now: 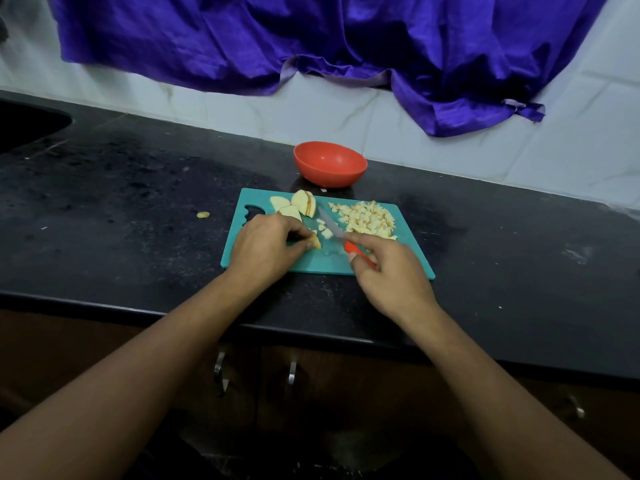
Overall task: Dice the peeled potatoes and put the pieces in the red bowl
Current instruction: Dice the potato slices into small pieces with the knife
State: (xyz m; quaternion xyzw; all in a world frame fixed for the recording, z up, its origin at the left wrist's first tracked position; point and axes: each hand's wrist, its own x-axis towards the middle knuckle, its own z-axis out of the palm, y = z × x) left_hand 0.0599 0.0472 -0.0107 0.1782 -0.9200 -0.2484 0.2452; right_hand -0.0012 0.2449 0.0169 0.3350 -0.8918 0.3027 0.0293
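Dicing is in hand, and nothing has gone to the bowl yet. On the teal cutting board [329,263] the left hand [266,244] pinches a small potato piece [314,241] between thumb and fingertips, near the board's centre. The right hand [388,271] has its fingers curled round the red handle of a small knife [330,226], index finger stretched forward toward the blade. The blade points to about 11 o'clock, and its tip lies just beside a few loose cubes.

A heap of diced potato [369,220] sits at 2 o'clock on the board. Several larger potato slices [299,203] wait uncut at 11 o'clock, partly behind the left hand. The red bowl [330,164] stands off the board at 12 o'clock, near its far edge. From this angle its inside looks empty, though the near wall hides part of the floor. One stray potato scrap [203,214] lies on the black counter [121,188] at 9 o'clock, well apart from the board.

By my reading the task is about half done. The next move calls for bringing the blade down across the pinched piece, fingertips tucked back from the edge. Then the 11 o'clock slices need cutting before the heap is carried to the bowl.
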